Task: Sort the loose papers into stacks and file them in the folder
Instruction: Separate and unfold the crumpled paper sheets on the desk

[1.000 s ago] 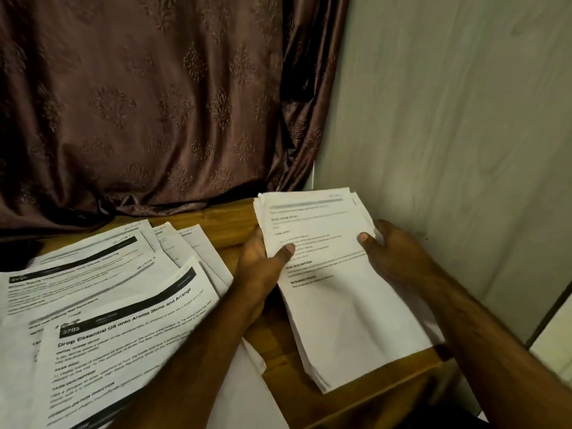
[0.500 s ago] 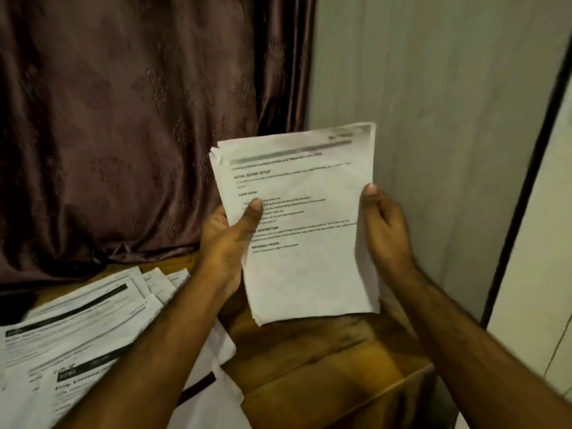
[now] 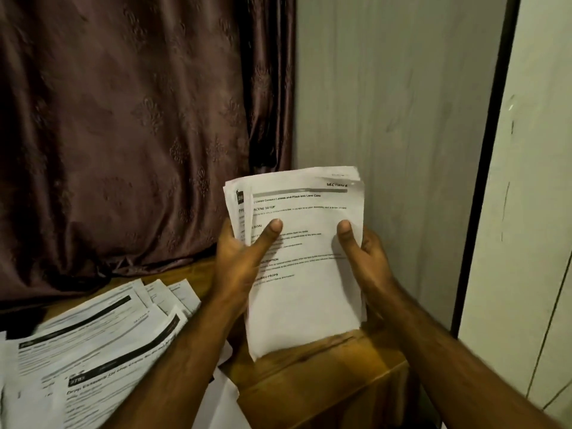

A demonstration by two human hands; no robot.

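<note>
The left hand [image 3: 238,267] and the right hand [image 3: 368,258] grip a stack of papers [image 3: 305,258] by its two sides, thumbs on the front page; it stands upright, lower edge at the desk [image 3: 325,376]; the sheets are uneven — some may slip out; loose papers [image 3: 93,351] lie left of the hands.

**Around the worktop: curtain, wall, cabinet door**

A dark brown curtain [image 3: 123,134] with a faint embossed floral pattern is hanging across the scene from nine o'clock to twelve o'clock, its folds gathering along its right edge and its hem resting on the wooden worktop [image 3: 325,376]. A pale grey wall [image 3: 402,119] is standing at one o'clock, just beside the curtain. At three o'clock a cream cabinet door [image 3: 532,212] is showing, with a black vertical strip [image 3: 483,181] running between it and the wall.
</note>
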